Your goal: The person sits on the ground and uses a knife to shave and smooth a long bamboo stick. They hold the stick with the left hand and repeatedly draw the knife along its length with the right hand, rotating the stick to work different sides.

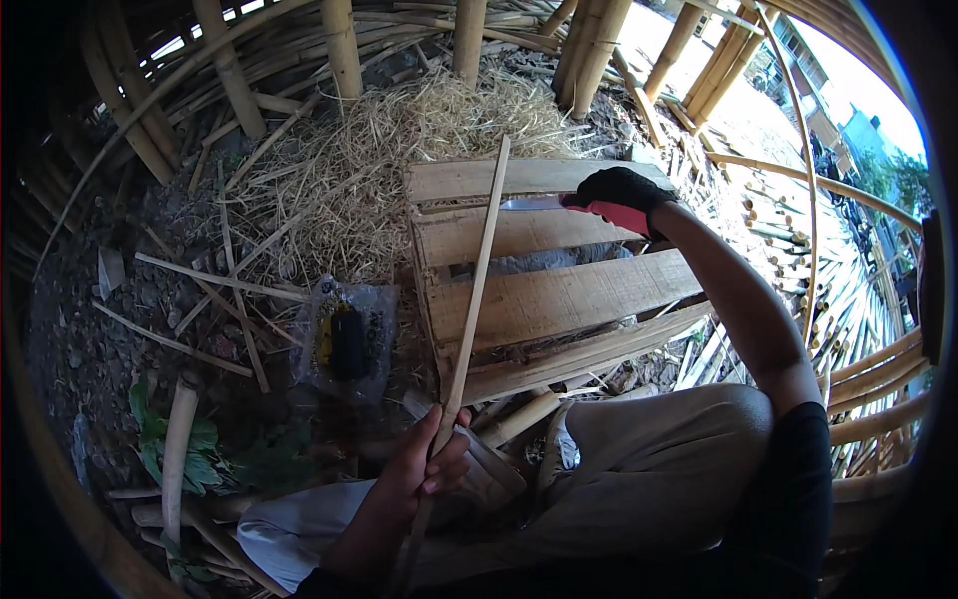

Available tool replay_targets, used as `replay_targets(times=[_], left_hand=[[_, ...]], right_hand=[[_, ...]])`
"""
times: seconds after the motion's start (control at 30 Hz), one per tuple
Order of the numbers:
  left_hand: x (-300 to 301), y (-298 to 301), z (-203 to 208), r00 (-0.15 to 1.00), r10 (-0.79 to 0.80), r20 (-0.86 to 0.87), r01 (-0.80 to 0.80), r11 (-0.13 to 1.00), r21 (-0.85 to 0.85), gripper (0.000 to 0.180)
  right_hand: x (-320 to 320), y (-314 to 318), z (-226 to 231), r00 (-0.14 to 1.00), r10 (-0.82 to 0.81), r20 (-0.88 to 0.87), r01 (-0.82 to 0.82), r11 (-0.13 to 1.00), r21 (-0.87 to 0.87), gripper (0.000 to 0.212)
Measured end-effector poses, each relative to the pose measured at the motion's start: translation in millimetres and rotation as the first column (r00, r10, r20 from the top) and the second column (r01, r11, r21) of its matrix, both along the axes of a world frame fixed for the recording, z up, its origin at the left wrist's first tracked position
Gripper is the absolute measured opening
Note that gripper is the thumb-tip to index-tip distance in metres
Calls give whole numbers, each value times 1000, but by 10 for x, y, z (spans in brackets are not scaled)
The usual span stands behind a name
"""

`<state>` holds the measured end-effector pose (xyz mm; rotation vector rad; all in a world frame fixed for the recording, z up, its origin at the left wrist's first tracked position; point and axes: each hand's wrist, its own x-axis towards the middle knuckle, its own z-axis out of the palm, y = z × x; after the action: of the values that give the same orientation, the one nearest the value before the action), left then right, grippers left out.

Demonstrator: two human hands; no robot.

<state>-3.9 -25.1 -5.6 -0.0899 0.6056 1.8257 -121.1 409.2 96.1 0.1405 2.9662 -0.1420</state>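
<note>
My bare left hand (424, 464) is closed around the lower part of a long, thin bamboo strip (481, 270). The strip slants up and away, its far end over the left side of a slatted wooden crate (559, 290). On my right hand (624, 200) is a black and pink glove. That hand grips a knife (532, 204) whose blade points left above the crate's far slats, apart from the strip. Most of the knife's handle is hidden inside the glove.
Beyond the crate lies a heap of pale shavings (439, 130). Left of it, a clear plastic bag (344, 339) holds something black and yellow. Bamboo posts (341, 50) stand at the back. Cut bamboo (848, 299) is piled at right, and a thick bamboo piece (180, 449) is at lower left.
</note>
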Motion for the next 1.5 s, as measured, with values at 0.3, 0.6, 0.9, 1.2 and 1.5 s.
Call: replay_targets(times=[0.3,0.6,0.9,1.2,1.5], left_hand=[[-17,15,-21,1000,-2,6,1,1000,22,42],[-5,23,-10,1000,-8,11,8,1000,8,42],[-19,-8,-106,1000,-4,30,4,1000,7,43],[-36,-2,-134,1000,-3,20,3,1000,-1,43],[-28,54,-167,1000,-8,-15,7,997,-75,42]], right_hand=[[31,195,39,978,-108,-181,112,994,14,60],[-72,716,-101,806,-491,-332,539,840,67,48],[-255,722,-68,864,-415,-285,479,852,213,54],[-262,606,-99,858,-492,147,506,762,-404,43],[-305,360,-187,962,-242,125,268,924,-275,30]])
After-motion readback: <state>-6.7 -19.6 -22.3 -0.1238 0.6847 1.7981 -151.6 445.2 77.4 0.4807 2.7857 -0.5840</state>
